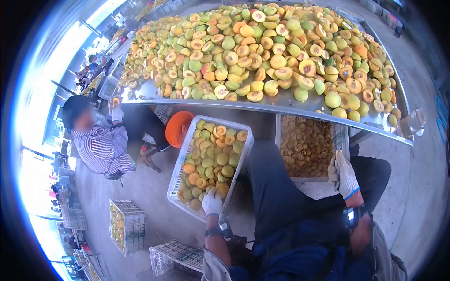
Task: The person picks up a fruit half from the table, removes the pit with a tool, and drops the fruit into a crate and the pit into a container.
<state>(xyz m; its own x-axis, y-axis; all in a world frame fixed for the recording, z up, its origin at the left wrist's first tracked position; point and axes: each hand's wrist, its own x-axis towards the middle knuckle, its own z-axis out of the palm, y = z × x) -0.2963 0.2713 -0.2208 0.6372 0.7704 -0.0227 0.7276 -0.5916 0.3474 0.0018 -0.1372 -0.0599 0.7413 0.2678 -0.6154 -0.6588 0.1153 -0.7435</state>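
My left hand (212,202), in a white knit glove, rests on the fruit at the near end of a white plastic crate (175,180); its fingertips are partly hidden among the fruit. The crate holds yellow-green and orange fruit halves (207,162). At the right, my gloved right hand (340,172) is raised beside a crate of brown pits (304,145), palm turned left; whether it holds anything is unclear. Above both crates, halved fruits (243,51) lie heaped on a metal table (262,106).
A co-worker (101,145) in a striped top sits at the left near an orange bucket (178,129). White crates (136,229) (180,253) stand on the floor at lower left. A clear jar (410,123) sits at the table's right corner.
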